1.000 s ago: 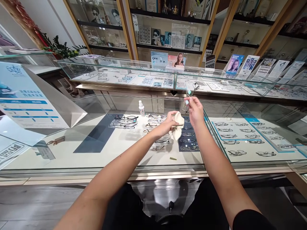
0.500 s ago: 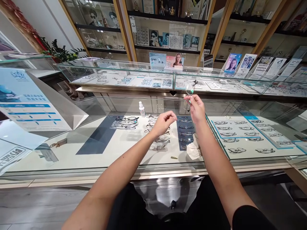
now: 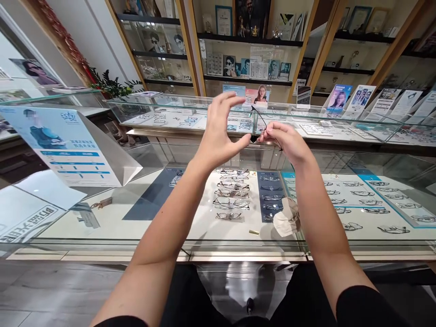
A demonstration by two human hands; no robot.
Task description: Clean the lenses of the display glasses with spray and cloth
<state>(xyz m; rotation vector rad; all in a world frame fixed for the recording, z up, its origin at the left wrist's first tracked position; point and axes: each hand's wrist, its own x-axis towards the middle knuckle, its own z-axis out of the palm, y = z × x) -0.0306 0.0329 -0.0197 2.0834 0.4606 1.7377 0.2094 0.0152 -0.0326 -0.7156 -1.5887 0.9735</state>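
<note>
My right hand (image 3: 285, 140) pinches a pair of eyeglasses (image 3: 262, 118) above the display case. A thin dark edge of the glasses shows up beyond the fingertips, and a dark tip sticks out below the hand. My left hand (image 3: 220, 129) is raised to the left of the glasses. Its thumb and fingers are spread wide in a C shape, apart from the glasses, with nothing between them. Under the glass below, rows of eyeglasses (image 3: 231, 202) lie folded on the white base. A pale cleaning cloth (image 3: 286, 222) rests near my right forearm.
A glass display case (image 3: 163, 231) spans the front, with a blue-and-white sign (image 3: 78, 150) standing at its left. Beyond it runs a second glass case (image 3: 136, 128). A small gold-coloured piece (image 3: 254, 232) lies near the front edge.
My left hand has risen and opened from a loosely curled pose. My right hand has turned the eyeglasses and brought them slightly lower. The view has tilted up and shifted left.
</note>
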